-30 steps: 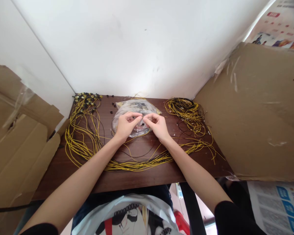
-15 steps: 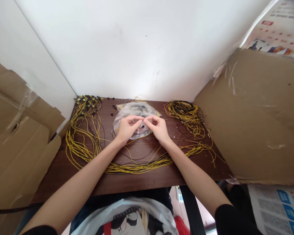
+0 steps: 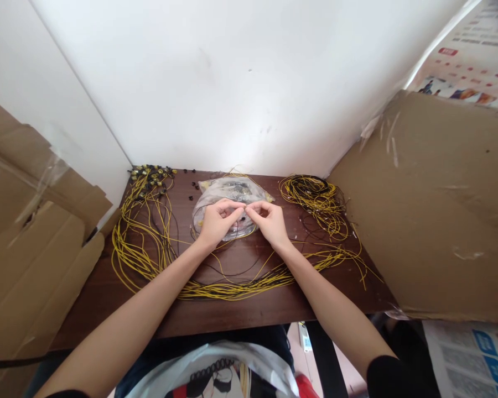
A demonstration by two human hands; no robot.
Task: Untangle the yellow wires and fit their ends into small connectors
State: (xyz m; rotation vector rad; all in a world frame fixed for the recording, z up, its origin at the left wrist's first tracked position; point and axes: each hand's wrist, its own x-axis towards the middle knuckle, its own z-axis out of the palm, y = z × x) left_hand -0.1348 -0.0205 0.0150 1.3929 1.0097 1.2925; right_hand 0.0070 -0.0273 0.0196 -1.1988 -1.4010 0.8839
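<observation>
My left hand [image 3: 221,222] and my right hand [image 3: 269,221] meet fingertip to fingertip in a pinch above a clear plastic bag [image 3: 236,190]. Thin wires, one dark and one yellow, run out near the fingers, and the pinched ends are mostly covered by the fingertips. Yellowish and dark small parts show through the bag. Below the hands, a long bundle of yellow and black wires [image 3: 232,290] curves across the table, passing beneath both forearms.
Wire ends with black and yellow connectors [image 3: 151,176] lie at the back left. Several small black pieces [image 3: 191,197] sit beside the bag. A coiled wire heap [image 3: 311,193] rests at the back right. Cardboard panels [image 3: 435,210] flank the brown table [image 3: 232,316]; a white wall [image 3: 240,99] rises behind.
The view has tilted up slightly, so the table sits a little lower. Both hands keep their pinch at the same spot, with only tiny finger movement.
</observation>
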